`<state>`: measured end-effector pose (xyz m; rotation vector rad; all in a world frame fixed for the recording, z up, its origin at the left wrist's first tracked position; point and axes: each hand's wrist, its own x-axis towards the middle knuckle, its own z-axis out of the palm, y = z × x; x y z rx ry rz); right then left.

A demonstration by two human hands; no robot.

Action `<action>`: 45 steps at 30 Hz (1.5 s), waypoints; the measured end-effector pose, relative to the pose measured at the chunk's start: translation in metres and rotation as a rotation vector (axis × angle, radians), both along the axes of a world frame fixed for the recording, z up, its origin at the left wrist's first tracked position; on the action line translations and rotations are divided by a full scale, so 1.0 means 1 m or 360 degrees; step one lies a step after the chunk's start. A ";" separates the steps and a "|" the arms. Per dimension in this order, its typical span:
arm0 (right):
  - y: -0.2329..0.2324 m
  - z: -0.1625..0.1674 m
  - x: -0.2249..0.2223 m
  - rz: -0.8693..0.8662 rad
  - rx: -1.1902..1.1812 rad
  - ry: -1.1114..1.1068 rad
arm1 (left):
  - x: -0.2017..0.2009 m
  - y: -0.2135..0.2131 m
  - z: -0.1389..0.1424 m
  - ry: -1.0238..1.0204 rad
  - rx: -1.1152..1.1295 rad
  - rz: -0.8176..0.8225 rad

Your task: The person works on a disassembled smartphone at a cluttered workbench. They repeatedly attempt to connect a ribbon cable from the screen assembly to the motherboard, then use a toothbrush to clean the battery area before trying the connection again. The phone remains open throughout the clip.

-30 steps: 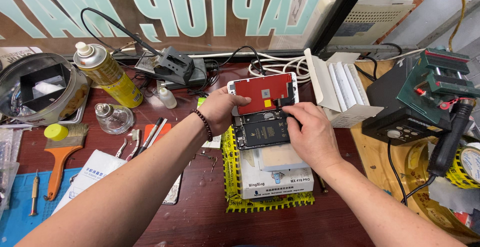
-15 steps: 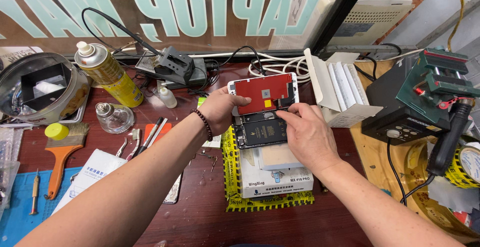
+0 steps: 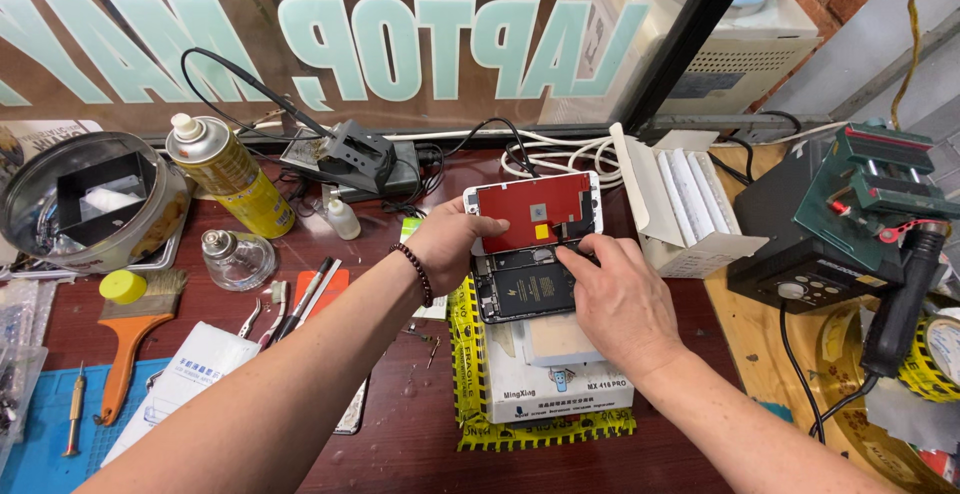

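Holding the red-backed, white-framed phone display panel [image 3: 535, 214] by its left edge: left hand [image 3: 448, 249], beaded bracelet [image 3: 419, 274] at the wrist, thumb and fingers closed on the panel. Panel swung open and tilted up behind the opened black phone body [image 3: 525, 289], still joined along the near edge. Pressing at the hinge line where panel meets body: right hand [image 3: 620, 299], fingertips [image 3: 572, 252] bunched at the panel's lower right corner; cannot tell whether anything is pinched between them. Phone body resting on a white rectangular box [image 3: 560, 384], itself set on a yellow ridged mat [image 3: 470, 424] on the dark red-brown wooden desk [image 3: 400, 434].

Left of the hands: yellow spray can with white cap [image 3: 225, 174], small clear glass bottle with metal top [image 3: 235, 259], orange-handled brush [image 3: 135, 324], tweezers and slim tools on an orange card [image 3: 300, 299], round metal tin [image 3: 85, 204]. Behind the panel: black holder with coiled white cable [image 3: 355, 154]. Right: open white cardboard box [image 3: 680, 204], black soldering station topped by a green clamp [image 3: 880, 179].
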<state>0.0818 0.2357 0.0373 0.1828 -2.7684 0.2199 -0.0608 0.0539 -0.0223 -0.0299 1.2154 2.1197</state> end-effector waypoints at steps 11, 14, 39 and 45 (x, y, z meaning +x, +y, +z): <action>0.001 0.003 -0.009 0.0073 0.0051 -0.0065 | 0.001 -0.001 0.002 -0.0010 -0.0043 0.0020; 0.005 0.005 -0.009 0.0102 -0.0002 -0.0033 | 0.001 0.000 0.006 -0.0031 -0.0022 0.0017; 0.014 -0.005 -0.005 0.0091 -0.0309 0.0138 | 0.003 0.001 0.004 -0.0024 -0.0025 0.0041; 0.012 -0.002 -0.003 0.0065 -0.0261 0.0067 | 0.004 0.001 0.003 -0.0014 -0.0035 0.0035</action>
